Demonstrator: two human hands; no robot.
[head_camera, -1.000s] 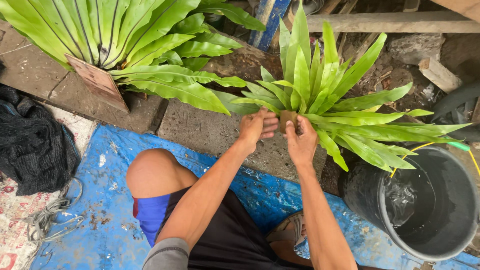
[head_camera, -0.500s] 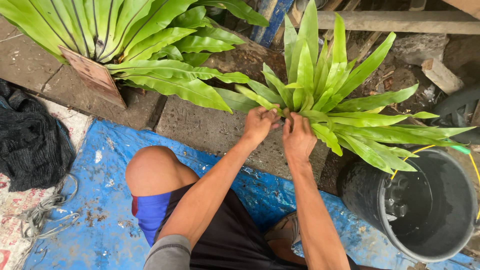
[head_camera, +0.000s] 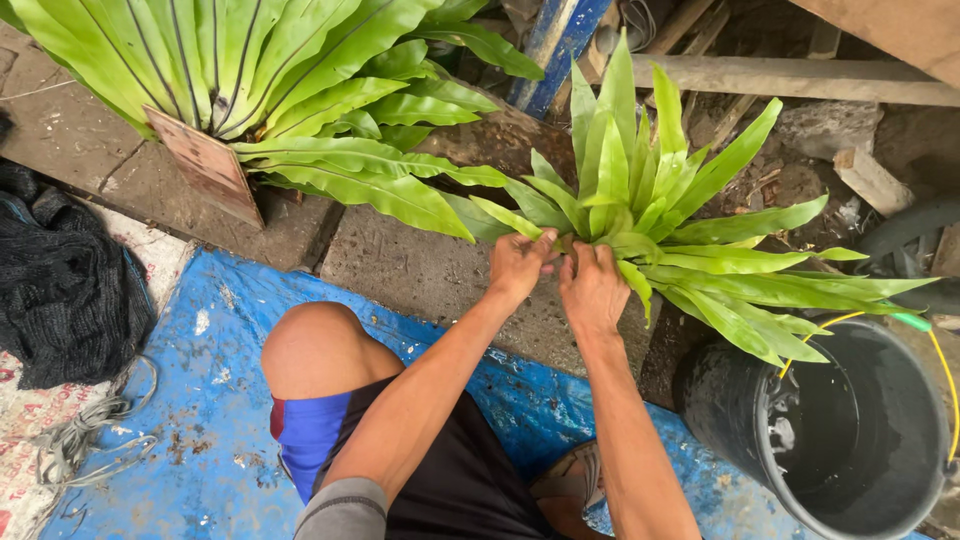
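A small fern-like plant (head_camera: 660, 200) with long bright green leaves sits on a concrete ledge (head_camera: 420, 270) in front of me. My left hand (head_camera: 518, 264) and my right hand (head_camera: 593, 290) are side by side at its base, fingers curled around the lowest leaves and the root clump. What lies under my fingers is hidden. My bent knee (head_camera: 315, 345) rests on a blue tarp (head_camera: 210, 400) below.
A larger plant of the same kind (head_camera: 250, 90) grows at upper left beside a wooden board (head_camera: 205, 165). A black bucket (head_camera: 850, 430) holding water stands at lower right. Black netting (head_camera: 60, 290) and grey cord (head_camera: 85, 430) lie at left. Timber and rubble fill the back.
Both hands have stayed at the plant's base; the fingers have shifted slightly around the lower leaves. The view has tilted a little.
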